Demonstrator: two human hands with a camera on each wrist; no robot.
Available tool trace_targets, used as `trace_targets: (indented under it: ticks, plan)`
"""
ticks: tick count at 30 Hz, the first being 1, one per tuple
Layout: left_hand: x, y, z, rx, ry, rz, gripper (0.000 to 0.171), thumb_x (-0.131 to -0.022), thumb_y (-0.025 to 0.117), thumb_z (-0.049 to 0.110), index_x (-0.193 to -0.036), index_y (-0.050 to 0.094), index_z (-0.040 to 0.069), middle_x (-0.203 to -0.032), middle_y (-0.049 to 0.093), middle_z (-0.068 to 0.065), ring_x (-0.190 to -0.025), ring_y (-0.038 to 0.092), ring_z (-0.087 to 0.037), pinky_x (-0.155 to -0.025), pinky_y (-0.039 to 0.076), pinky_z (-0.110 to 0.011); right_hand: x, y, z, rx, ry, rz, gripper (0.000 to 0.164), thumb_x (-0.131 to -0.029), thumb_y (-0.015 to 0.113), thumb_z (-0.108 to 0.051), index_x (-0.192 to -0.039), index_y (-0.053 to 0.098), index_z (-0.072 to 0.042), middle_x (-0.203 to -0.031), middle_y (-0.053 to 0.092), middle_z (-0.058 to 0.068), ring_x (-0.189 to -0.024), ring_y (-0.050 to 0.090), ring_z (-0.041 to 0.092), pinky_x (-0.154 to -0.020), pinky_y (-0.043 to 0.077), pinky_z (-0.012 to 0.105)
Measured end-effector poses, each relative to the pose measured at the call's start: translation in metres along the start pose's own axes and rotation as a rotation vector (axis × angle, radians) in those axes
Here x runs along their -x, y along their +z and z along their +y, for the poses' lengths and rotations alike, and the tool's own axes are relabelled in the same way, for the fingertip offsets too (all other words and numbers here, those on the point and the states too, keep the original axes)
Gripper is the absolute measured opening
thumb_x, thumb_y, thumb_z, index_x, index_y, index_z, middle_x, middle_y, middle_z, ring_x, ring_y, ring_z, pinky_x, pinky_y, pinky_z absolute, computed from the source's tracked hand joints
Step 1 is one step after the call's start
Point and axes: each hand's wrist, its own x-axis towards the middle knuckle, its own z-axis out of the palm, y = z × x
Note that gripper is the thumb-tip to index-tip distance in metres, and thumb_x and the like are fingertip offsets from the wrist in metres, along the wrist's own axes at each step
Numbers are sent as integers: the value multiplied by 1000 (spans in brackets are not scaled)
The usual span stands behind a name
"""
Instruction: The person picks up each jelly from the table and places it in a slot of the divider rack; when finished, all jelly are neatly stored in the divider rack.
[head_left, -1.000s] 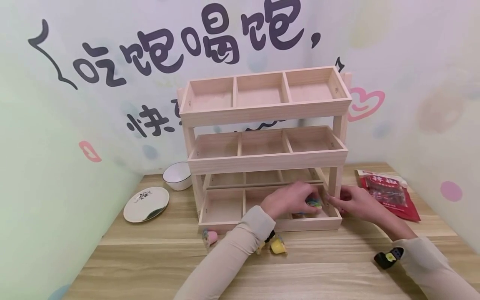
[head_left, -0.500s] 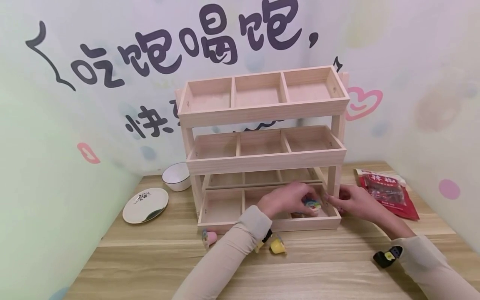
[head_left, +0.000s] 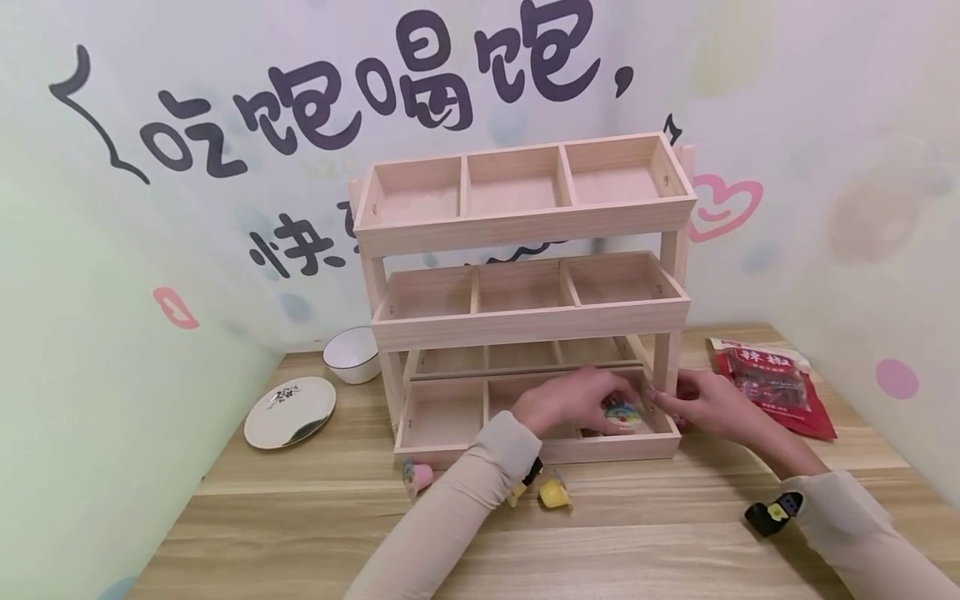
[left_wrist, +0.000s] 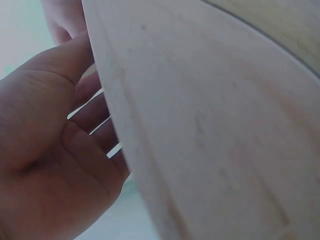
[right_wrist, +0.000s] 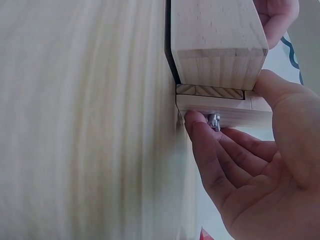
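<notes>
A three-tier wooden rack (head_left: 525,225) with divided trays stands on the table. Inside the bottom tray's right compartment, my left hand (head_left: 573,400) curls its fingers around a small jelly cup (head_left: 622,417) with a colourful lid. In the left wrist view the tray's pale wall (left_wrist: 200,125) hides the fingertips and the cup. My right hand (head_left: 705,404) grips the rack's right end at its leg. The right wrist view shows the thumb against the wood and the fingers (right_wrist: 205,145) around a metal bolt (right_wrist: 214,121), one fingertip touching the wood beside it.
In front of the rack lie a pink jelly cup (head_left: 422,477), a yellow one (head_left: 555,492), and another yellow piece (head_left: 516,495) partly behind the left sleeve. A plate (head_left: 288,412) and bowl (head_left: 352,354) stand left; a red food packet (head_left: 776,387) lies right.
The jelly cup's lid has turned to face up more in the left hand's fingers. The right hand keeps its place at the rack's leg. The view shifts slightly.
</notes>
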Motion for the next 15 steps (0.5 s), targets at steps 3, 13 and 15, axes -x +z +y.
trace_targets:
  ticks: [3, 13, 15]
  plan:
    - [-1, 1, 2, -7, 12, 9, 38, -99, 82, 27, -132, 74, 10, -123, 76, 2, -105, 67, -5, -89, 48, -9, 0, 0, 1, 2, -1, -4, 58, -106, 70, -39, -146, 61, 1, -123, 77, 20, -97, 70, 23, -75, 59, 28]
    - [-3, 0, 3, -24, 56, 11, 42, -95, 85, 19, -134, 72, 10, -127, 76, 0, -111, 68, -9, -95, 47, -9, 0, 0, 2, 12, -10, 11, 58, -106, 71, -41, -145, 63, 0, -123, 77, 19, -98, 70, 23, -75, 58, 29]
    - [-1, -2, 2, 4, 52, 7, 46, -94, 86, 19, -136, 71, 9, -130, 75, -1, -114, 68, -10, -98, 47, -10, 0, 1, 3, 12, -11, 12, 57, -106, 71, -41, -145, 63, 0, -122, 77, 19, -98, 70, 23, -75, 58, 29]
